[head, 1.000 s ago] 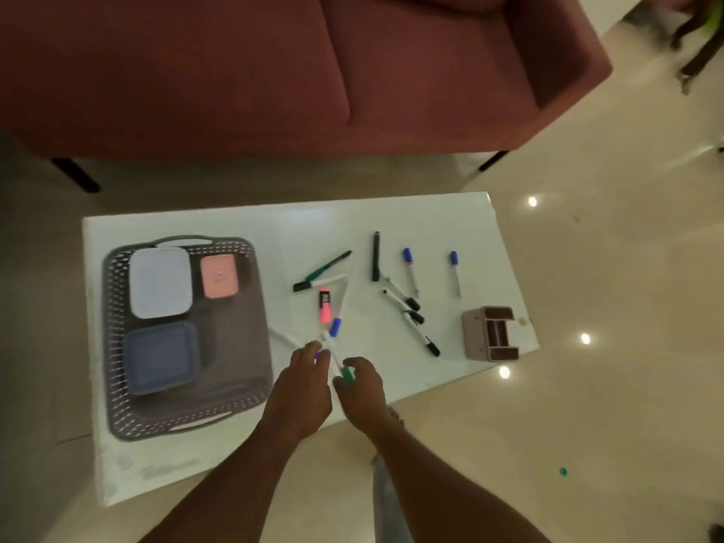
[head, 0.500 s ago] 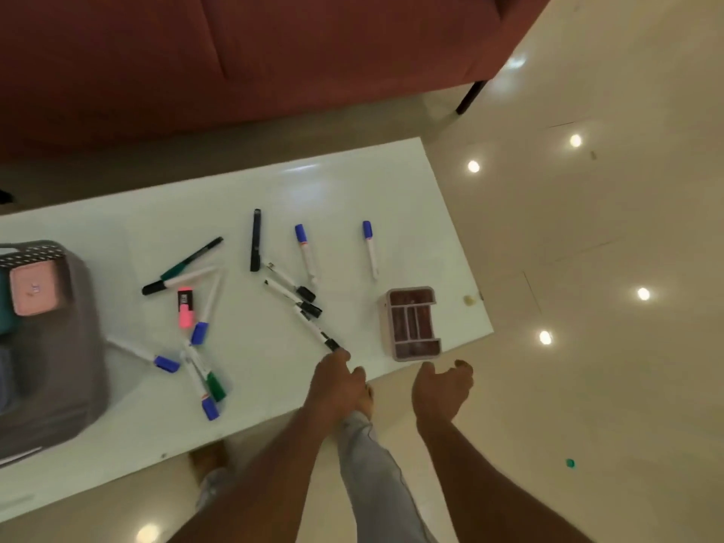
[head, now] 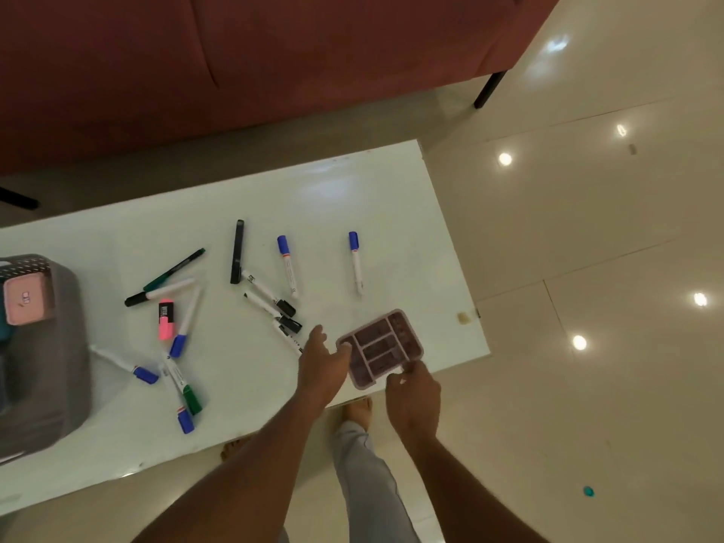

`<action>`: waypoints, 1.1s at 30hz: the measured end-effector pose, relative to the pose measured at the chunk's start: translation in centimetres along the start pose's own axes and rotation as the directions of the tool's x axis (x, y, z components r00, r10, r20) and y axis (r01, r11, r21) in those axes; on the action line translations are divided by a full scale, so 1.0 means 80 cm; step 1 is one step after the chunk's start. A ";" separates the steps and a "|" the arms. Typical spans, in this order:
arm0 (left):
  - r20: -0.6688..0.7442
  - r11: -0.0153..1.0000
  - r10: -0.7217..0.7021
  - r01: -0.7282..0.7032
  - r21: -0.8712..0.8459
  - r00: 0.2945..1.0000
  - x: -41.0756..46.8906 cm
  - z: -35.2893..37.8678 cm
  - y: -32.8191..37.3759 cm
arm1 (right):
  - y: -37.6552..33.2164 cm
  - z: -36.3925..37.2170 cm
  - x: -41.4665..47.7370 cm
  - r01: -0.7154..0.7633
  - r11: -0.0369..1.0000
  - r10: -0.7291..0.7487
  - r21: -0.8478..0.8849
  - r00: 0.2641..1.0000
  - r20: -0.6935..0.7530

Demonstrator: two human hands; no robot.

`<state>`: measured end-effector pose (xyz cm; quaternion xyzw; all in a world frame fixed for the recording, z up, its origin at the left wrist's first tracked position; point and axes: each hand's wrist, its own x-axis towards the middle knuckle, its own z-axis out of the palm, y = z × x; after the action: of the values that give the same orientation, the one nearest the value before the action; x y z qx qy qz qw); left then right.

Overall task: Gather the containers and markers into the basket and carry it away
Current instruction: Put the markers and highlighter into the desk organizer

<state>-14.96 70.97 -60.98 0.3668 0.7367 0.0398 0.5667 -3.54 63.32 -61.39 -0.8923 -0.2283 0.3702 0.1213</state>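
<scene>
A mauve compartment organizer (head: 382,346) sits tilted at the white table's (head: 352,197) front right corner. My right hand (head: 413,393) pinches its near edge. My left hand (head: 323,362) is spread beside it, thumb touching its left corner. Several markers (head: 288,264) lie scattered over the middle of the table, along with a pink highlighter (head: 165,321). The grey basket (head: 47,378) is at the far left, partly cut off, with a pink container (head: 27,301) inside.
A dark red sofa (head: 235,72) runs along the table's far side, one black leg (head: 487,90) at the right. Glossy beige floor (head: 587,268) lies to the right. My legs and bare feet (head: 358,411) are under the table's front edge.
My view swung right, away from the basket. Both hands left the markers near the basket, moved right to the organizer, and my right hand took hold of it, turning it.
</scene>
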 end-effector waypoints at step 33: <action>-0.345 0.868 0.266 -0.068 0.492 0.900 0.232 -0.049 0.054 | -0.170 0.107 0.251 0.456 0.838 -0.412 -0.300 0.889 0.199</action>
<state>-17.81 86.42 -72.52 0.5401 0.7893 -0.0145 0.2918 -1.49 85.48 -74.27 -0.7990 -0.4922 0.3439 0.0320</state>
